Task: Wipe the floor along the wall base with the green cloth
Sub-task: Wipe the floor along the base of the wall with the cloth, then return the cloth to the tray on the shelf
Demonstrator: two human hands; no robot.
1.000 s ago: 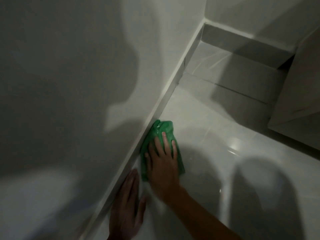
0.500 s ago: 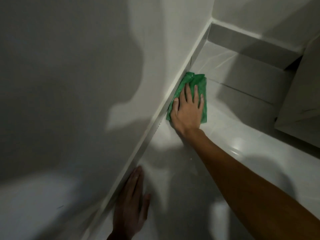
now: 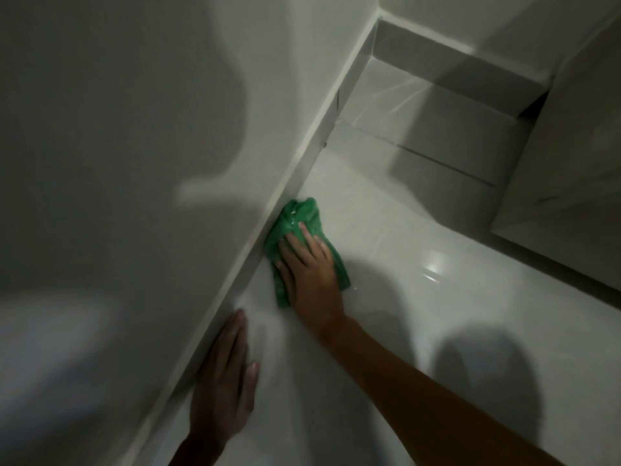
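Note:
A crumpled green cloth (image 3: 300, 218) lies on the glossy white tiled floor (image 3: 420, 297), pressed against the wall's skirting (image 3: 285, 193). My right hand (image 3: 311, 274) lies flat on top of the cloth, fingers spread and pointing toward the far corner, covering its lower half. My left hand (image 3: 223, 381) rests palm down on the floor beside the skirting, nearer to me, with its fingers together and nothing in it.
The white wall (image 3: 134, 163) runs diagonally on the left and meets a second wall at a corner (image 3: 376, 21) at the top. A pale cabinet or door panel (image 3: 571, 146) stands at the right. Shadows of my head and arm fall on wall and floor.
My right hand first slid the cloth far up along the skirting toward the corner, then drew it back toward me. My left hand has stayed planted on the floor.

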